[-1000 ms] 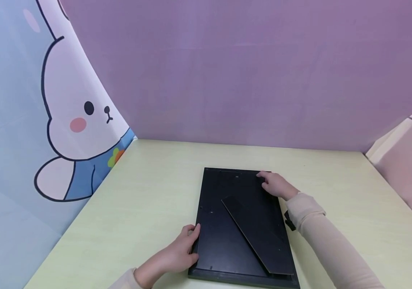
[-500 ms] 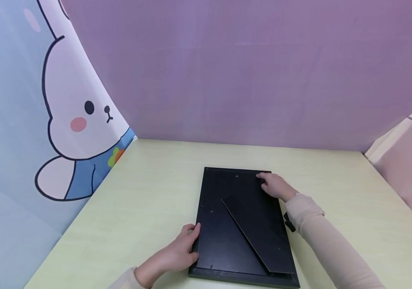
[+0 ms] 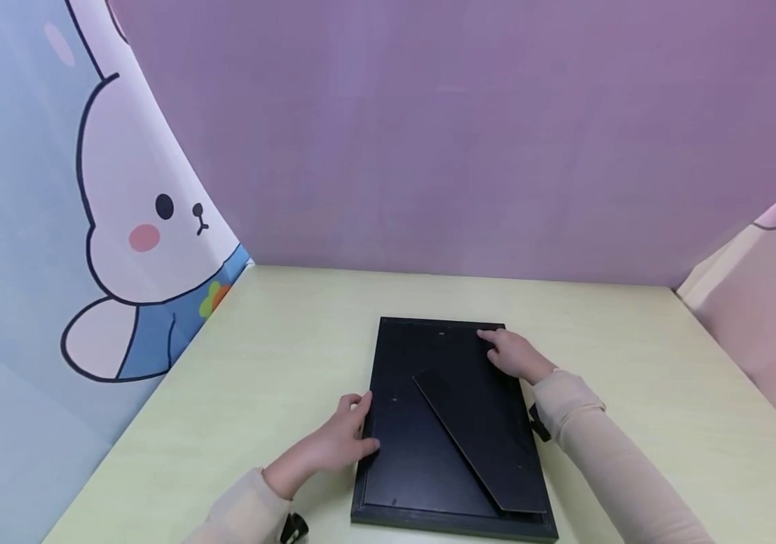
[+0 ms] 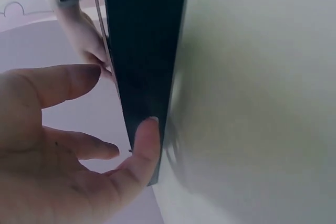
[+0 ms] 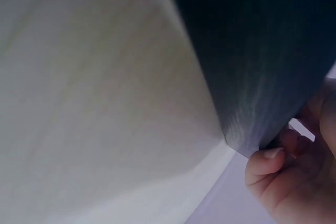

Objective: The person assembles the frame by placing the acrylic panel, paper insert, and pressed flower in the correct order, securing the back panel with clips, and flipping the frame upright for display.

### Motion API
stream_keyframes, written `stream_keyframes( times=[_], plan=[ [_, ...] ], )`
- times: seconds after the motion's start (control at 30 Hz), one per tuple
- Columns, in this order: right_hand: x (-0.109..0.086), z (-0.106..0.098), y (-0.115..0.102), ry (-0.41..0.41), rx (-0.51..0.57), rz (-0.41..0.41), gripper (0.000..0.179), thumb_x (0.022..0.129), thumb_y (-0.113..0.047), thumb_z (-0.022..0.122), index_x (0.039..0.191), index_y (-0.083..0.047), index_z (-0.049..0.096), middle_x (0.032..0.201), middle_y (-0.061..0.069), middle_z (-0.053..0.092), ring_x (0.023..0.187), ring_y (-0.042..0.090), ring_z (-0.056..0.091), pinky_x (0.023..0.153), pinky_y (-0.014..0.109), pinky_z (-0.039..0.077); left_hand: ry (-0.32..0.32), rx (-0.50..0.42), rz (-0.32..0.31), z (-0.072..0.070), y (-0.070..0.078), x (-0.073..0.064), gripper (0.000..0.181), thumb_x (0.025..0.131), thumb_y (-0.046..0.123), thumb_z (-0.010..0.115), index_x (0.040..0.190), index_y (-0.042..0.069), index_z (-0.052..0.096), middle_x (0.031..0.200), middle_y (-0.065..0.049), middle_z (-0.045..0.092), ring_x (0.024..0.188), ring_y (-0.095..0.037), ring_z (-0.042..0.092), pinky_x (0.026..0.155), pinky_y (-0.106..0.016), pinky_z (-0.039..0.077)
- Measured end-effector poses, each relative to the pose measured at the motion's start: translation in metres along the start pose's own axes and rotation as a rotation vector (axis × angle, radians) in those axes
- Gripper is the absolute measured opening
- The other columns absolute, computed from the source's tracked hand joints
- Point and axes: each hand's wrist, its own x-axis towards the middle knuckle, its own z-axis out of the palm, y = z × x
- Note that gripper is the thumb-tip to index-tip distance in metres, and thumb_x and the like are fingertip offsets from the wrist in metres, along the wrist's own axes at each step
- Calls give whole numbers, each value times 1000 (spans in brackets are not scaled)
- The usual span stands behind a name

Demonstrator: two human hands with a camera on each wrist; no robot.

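Observation:
A black picture frame (image 3: 388,438) lies back side up on the table, with its easel stand (image 3: 479,438) slanting across the back. At the frame's left edge is my left hand (image 3: 333,442), fingers spread. In the left wrist view, one fingertip (image 4: 148,135) of it touches the frame's side (image 4: 144,40), while other fingers stand apart from it. My right hand (image 3: 515,353) holds the upper right corner, its index finger reaching onto the back. The right wrist view shows its fingers (image 5: 265,163) curled by the far end of the frame's side (image 5: 252,77).
The pale table (image 3: 292,325) extends around the frame. A purple backdrop (image 3: 428,151) rises behind it. On the left is a blue panel with a cartoon rabbit (image 3: 143,189), and a pink panel (image 3: 768,317) stands at the right.
My left hand has slid a little up along the frame's left edge, and a black strap now shows at its wrist. The right hand stays at the corner. The view has shifted slightly.

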Motion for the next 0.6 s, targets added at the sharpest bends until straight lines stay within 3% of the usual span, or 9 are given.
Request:
stream_keyframes(
  times=[0.1, 0.3, 0.4, 0.6],
  plan=[
    [-1, 1, 0, 1, -9, 6, 44, 91, 1, 44, 134, 6, 41, 128, 29, 44, 48, 16, 39, 54, 30, 38, 13, -4, -9, -3, -2, 13, 71, 88, 9, 59, 142, -10, 17, 136, -31, 18, 97, -30, 46, 80, -45, 40],
    [-3, 0, -1, 8, -7, 32, 44, 92, 0, 44, 135, 4, 40, 128, 30, 43, 47, 16, 39, 54, 31, 38, 48, 29, -42, -10, -8, 43, 68, 89, 9, 57, 143, -8, 18, 136, -31, 17, 112, -37, 43, 88, -49, 38],
    [-4, 0, -3, 13, -10, 38, 44, 92, -1, 45, 136, 4, 41, 129, 31, 42, 54, 18, 42, 59, 33, 39, 78, 59, -71, -15, -10, 58, 67, 90, 9, 56, 143, -6, 19, 137, -31, 17, 118, -39, 38, 90, -49, 37],
    [-5, 2, -4, 25, -24, 51, 44, 92, -1, 46, 135, 2, 42, 127, 31, 43, 74, 25, 46, 69, 38, 40, 149, 147, -87, -21, -10, 88, 62, 89, 9, 56, 142, -4, 26, 137, -28, 21, 113, -40, 39, 84, -45, 40]
  ],
)
